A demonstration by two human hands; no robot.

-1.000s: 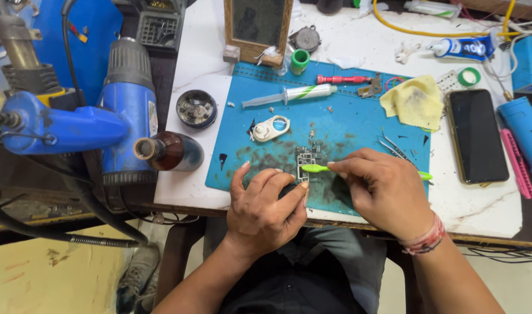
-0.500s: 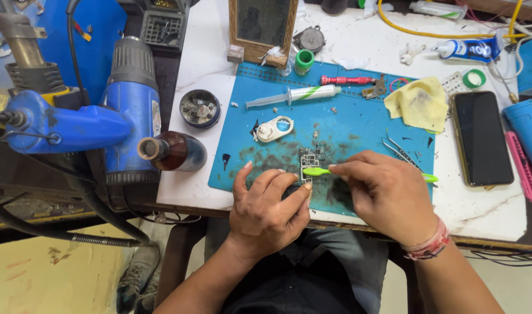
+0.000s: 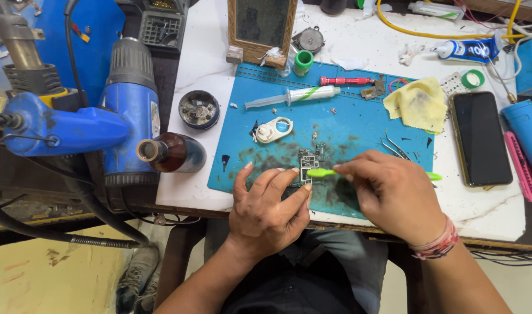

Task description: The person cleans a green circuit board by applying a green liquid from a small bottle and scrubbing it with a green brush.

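While the left hand (image 3: 269, 203) presses fingertips on a small circuit board (image 3: 310, 163), the right hand (image 3: 388, 195) is closed around a green brush (image 3: 321, 172) laid across it.

Nearest the body, both hands sit at the near edge of the blue work mat (image 3: 353, 122), close together but not touching; over the last second neither has shifted much, and the brush head has stayed on the board, so the scrubbing looks mid-course, not finished. The board lies on the mat's dirty near part. Just beyond the right hand lie tweezers (image 3: 394, 148); a white ring-shaped part (image 3: 272, 129) lies beyond the left. Farther off are a syringe (image 3: 295, 96), a yellow cloth (image 3: 420, 104) and a dark phone (image 3: 481, 139). To the left a brown bottle (image 3: 170, 152) crowds the table (image 3: 202, 64) edge, so free room lies mid-mat.
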